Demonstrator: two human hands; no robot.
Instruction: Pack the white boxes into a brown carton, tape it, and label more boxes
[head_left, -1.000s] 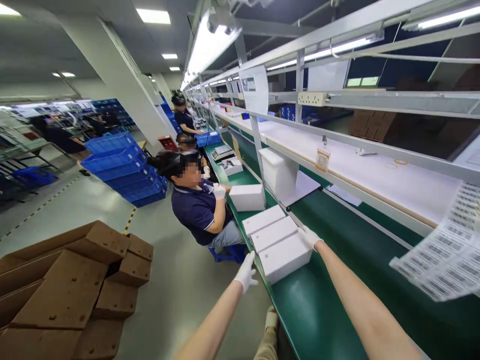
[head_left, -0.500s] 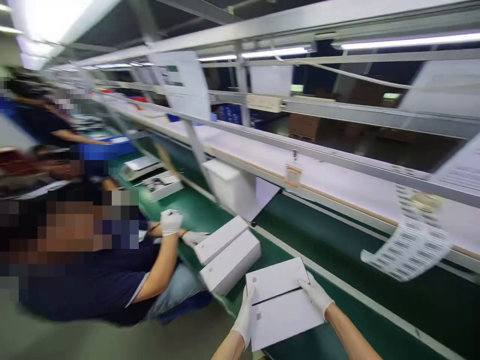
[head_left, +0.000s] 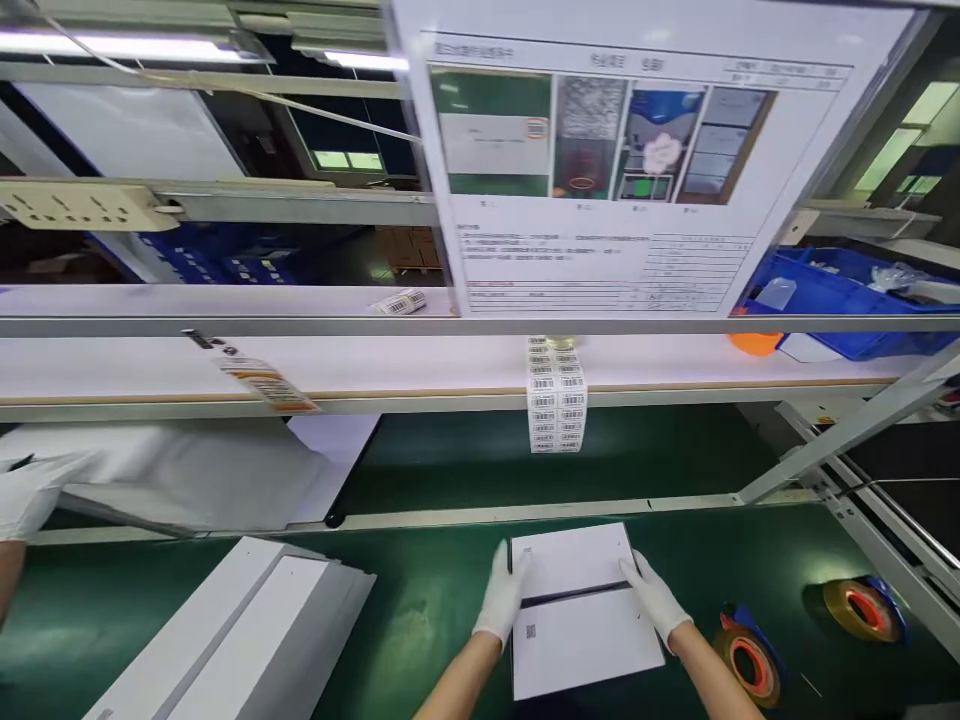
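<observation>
While the white box (head_left: 581,615) lies flat on the green belt (head_left: 420,590) right before us, we clamp it from both sides. Left hand (head_left: 504,597) presses its left edge, right hand (head_left: 654,597) its right edge, equally near; its long axis runs away from us.

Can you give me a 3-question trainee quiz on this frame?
1. True or false: both hands, left and right, grip the white box.
2. Which hangs off the shelf edge above the box? A) label strip B) tape roll C) glove
3. Fill in: the two tape rolls lie on the belt to the box's ____.

Key: 1 true; 2 A; 3 right
</observation>
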